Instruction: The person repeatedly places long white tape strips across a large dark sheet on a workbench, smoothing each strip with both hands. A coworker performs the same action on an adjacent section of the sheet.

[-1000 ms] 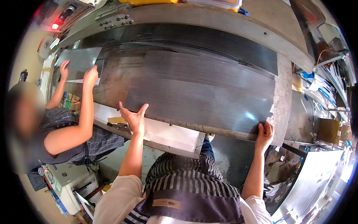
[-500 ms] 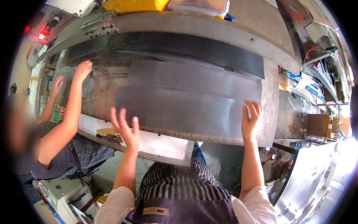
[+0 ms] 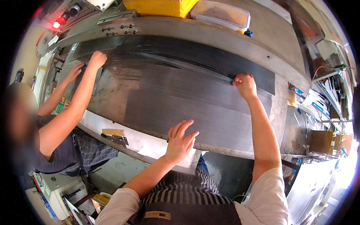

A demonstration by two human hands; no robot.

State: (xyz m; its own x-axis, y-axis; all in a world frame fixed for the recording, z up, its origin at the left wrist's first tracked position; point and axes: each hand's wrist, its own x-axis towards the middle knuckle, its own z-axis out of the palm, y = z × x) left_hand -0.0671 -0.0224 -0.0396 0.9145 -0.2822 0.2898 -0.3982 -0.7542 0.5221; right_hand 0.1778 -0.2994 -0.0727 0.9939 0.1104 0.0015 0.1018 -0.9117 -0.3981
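My left hand, open with its fingers apart, is over the near edge of a wide dark grey sheet. Farther off to the right, my right hand is closed near the sheets' far right side, where grey meets black. What its fingers hold, if anything, is hidden. Another grey sheet lies beyond the near one, its border with it faint. Along the back runs a long black strip. All of these lie flat on a stained metal worktable.
At the left a co-worker's hands work over smaller sheets. A thick metal beam crosses the back, with a yellow bin and a clear lidded box beyond. Crowded shelves stand right; a white shelf lies below the front edge.
My right hand has moved away from me, from the near sheet's right end toward the black strip; the white bit between its fingers no longer shows. My left hand has shifted right.
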